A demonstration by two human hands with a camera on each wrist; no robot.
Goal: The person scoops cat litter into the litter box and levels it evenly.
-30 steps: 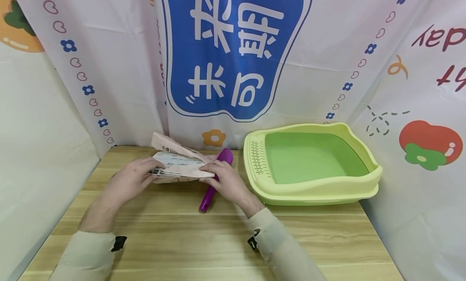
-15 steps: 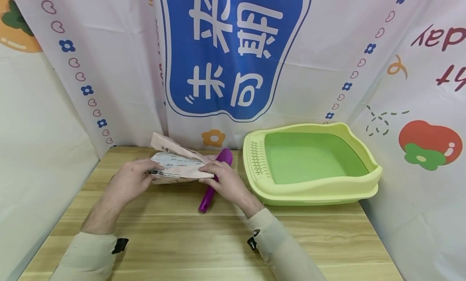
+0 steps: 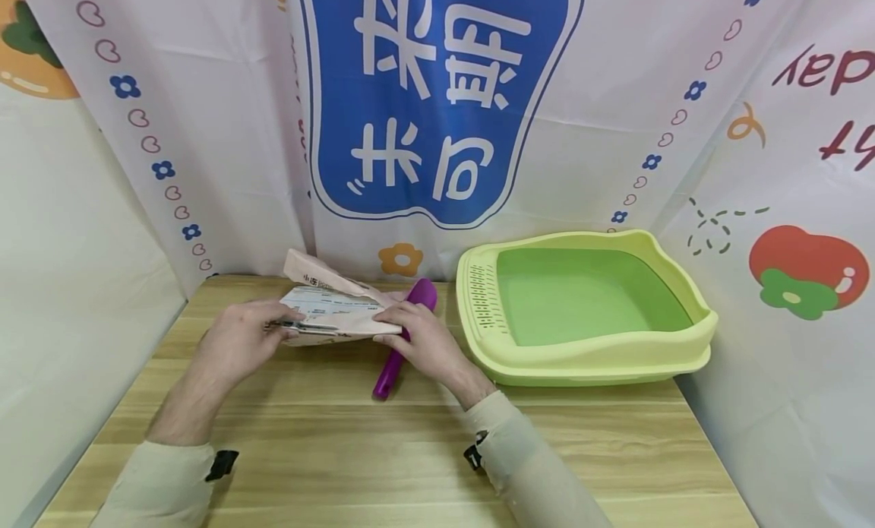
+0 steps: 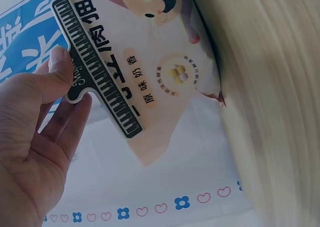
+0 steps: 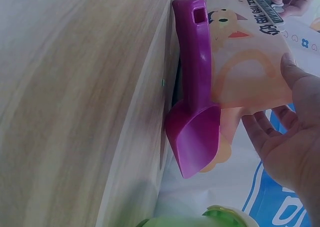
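In head view, bag (image 3: 353, 321) partly behind right hand (image 3: 429, 342).

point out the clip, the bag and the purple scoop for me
clip (image 4: 97, 67): left wrist view, on the long piano-key bar
bag (image 4: 159, 51): left wrist view, on its printed front
purple scoop (image 5: 197, 84): right wrist view, on the handle, a little above the scooping end
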